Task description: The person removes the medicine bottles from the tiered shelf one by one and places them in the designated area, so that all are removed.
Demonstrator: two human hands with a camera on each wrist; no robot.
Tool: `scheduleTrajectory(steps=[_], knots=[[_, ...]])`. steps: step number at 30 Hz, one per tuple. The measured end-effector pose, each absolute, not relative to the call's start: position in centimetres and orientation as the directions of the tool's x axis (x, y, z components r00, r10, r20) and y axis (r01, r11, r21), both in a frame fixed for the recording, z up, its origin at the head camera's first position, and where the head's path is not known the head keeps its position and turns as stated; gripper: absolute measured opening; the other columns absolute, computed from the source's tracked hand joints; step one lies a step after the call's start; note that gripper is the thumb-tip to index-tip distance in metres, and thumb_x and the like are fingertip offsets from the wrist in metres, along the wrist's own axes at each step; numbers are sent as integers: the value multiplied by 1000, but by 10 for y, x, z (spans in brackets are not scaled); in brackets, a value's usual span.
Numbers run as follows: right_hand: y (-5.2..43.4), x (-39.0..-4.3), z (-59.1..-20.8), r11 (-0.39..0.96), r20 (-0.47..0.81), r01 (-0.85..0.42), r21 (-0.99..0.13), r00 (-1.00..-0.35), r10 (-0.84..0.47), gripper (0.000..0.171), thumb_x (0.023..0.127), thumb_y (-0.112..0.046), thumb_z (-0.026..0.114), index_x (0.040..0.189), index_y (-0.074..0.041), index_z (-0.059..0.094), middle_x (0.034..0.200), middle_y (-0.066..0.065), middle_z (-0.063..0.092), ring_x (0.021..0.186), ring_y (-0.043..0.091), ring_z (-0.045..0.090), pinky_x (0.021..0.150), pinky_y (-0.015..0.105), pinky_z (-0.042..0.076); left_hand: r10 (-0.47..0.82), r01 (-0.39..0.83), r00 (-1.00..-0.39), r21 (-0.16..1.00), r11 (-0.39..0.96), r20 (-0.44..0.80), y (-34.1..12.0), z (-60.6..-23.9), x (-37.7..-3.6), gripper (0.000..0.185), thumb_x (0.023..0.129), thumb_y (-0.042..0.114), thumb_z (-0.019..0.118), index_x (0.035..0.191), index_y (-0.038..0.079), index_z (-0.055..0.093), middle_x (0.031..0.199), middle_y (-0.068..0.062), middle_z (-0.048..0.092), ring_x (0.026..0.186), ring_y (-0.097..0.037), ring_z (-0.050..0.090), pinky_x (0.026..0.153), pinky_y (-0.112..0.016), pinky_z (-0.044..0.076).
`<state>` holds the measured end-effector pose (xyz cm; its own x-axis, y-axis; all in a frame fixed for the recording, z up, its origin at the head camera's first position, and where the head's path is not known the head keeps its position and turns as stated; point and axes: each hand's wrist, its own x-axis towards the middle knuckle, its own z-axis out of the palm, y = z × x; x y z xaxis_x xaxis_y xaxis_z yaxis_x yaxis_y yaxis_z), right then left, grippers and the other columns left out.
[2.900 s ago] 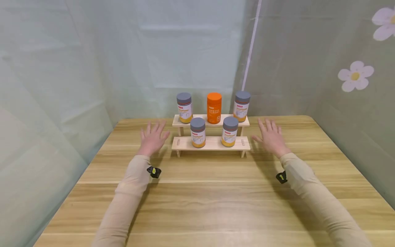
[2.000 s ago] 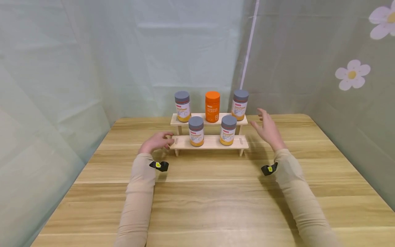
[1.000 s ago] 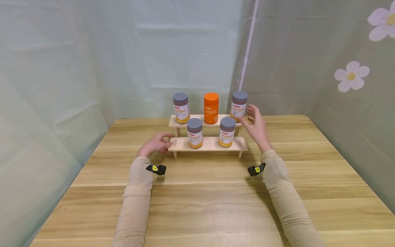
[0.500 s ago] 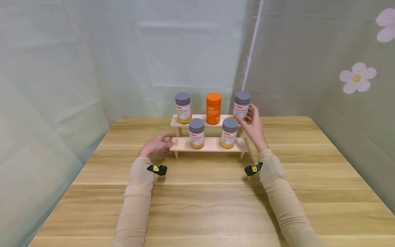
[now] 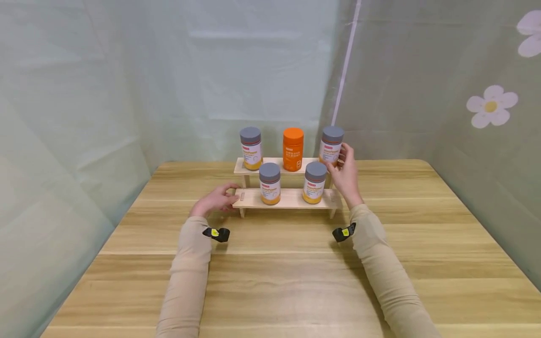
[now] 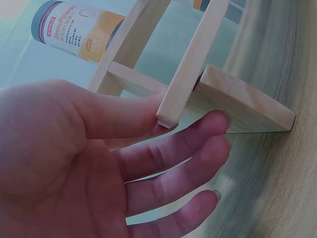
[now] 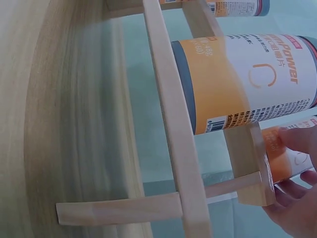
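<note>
While right hand (image 5: 346, 176) curled round grey-lidded jar (image 5: 331, 145) at right end of upper step, left hand (image 5: 214, 199) gripped left end of wooden rack (image 5: 291, 198), thumb over lower board, fingers beneath. Jar stood upright: white label, orange band at base. Four more jars on rack, orange one (image 5: 293, 148) centre top. Rack sat on pale wood table (image 5: 270, 277); translucent green sheeting behind, flower prints (image 5: 490, 105) on right wall.

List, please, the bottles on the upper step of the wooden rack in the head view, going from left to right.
Grey-lidded bottle on the left → orange bottle → grey-lidded bottle on the right, which the right hand grips.
</note>
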<state>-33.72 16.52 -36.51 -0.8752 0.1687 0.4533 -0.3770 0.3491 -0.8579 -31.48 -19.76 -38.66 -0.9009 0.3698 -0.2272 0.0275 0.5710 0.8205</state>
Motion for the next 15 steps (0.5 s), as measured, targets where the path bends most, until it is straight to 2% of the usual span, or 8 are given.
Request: scheduleTrajectory(steps=[9, 15], knots=[[168, -335, -363, 356, 495, -409, -840, -846, 198, 64, 85, 5, 68, 140, 0, 36, 133, 29, 50, 120, 41, 54, 102, 49, 45, 377, 23, -895, 819, 573, -239, -198, -389, -317, 49, 104, 17, 43, 146, -2, 26, 123, -35, 57, 80, -15, 67, 70, -33, 52], [176, -333, -358, 316, 456, -379, -870, -863, 218, 65, 85, 5, 68, 140, -1, 35, 134, 28, 49, 121, 41, 52, 105, 49, 44, 368, 7, -894, 813, 583, -256, -197, -388, -315, 49, 104, 18, 42, 146, -1, 26, 124, -35, 57, 83, -18, 67, 73, -35, 52]])
